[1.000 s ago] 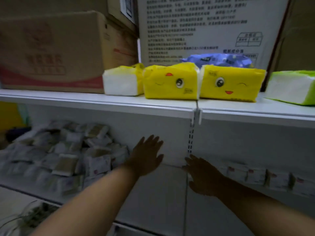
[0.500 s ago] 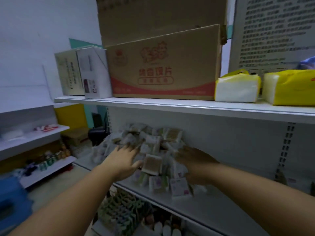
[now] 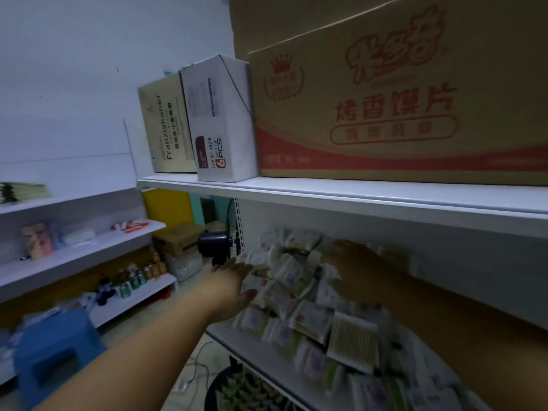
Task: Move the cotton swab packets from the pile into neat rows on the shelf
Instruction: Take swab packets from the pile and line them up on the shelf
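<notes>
A loose pile of cotton swab packets [image 3: 299, 295] covers the left end of the white middle shelf [image 3: 234, 336]. The packets are small, clear and white, with purple and green print; one [image 3: 353, 339] shows rows of wooden sticks. My left hand [image 3: 234, 287] lies flat against the pile's left side, fingers spread, holding nothing. My right hand [image 3: 355, 271] rests palm down on the back right of the pile, fingers reaching toward the rear wall. Whether its fingers grip a packet is hidden.
The upper shelf [image 3: 326, 194] carries a big brown carton [image 3: 400, 99] and two smaller boxes [image 3: 219, 123]. A blue stool [image 3: 53, 348] stands at lower left by side shelves holding bottles [image 3: 139, 277]. A dark fan [image 3: 213, 246] stands behind the shelf's end.
The view has swung left from the bare shelf section to the pile. Both hands have moved onto the packets, the left on its left flank and the right onto its top rear.
</notes>
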Available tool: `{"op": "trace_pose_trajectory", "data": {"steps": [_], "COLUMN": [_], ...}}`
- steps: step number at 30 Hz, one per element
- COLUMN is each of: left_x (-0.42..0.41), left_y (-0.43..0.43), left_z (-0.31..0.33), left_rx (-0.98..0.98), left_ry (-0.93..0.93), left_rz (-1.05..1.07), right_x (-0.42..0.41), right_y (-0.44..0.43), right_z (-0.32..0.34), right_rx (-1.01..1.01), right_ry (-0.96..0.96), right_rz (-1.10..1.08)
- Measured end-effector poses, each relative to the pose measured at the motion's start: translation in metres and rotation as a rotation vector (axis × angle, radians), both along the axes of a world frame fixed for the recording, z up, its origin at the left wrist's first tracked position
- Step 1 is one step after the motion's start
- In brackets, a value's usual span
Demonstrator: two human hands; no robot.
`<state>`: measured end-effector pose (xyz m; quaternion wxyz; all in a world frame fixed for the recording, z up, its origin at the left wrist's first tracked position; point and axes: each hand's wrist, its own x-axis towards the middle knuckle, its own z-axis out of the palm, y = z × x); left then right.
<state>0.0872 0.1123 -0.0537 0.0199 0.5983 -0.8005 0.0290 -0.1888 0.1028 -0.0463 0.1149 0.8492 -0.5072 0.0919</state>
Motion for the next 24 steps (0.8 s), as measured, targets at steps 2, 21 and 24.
{"op": "trace_pose_trajectory", "data": {"steps": [2,21,24], "left_x": [0.011,0.037,0.035], "left_y": [-0.017,-0.181,-0.192], "left_z": [0.000,-0.014,-0.015], "left_rx": [0.041,0.068,0.050], "left_ry": [0.072,0.114,0.076], "left_rz": [0.030,-0.403,-0.443], "right_x": [0.006,0.081,0.084], "right_y": [-0.025,-0.132,-0.117], "right_z": [0.001,0.002,0.012], "right_rx": [0.010,-0.221,-0.332], "right_ry": [-0.048,0.175,0.123], "right_rz": [-0.042,-0.451,-0.508]}}
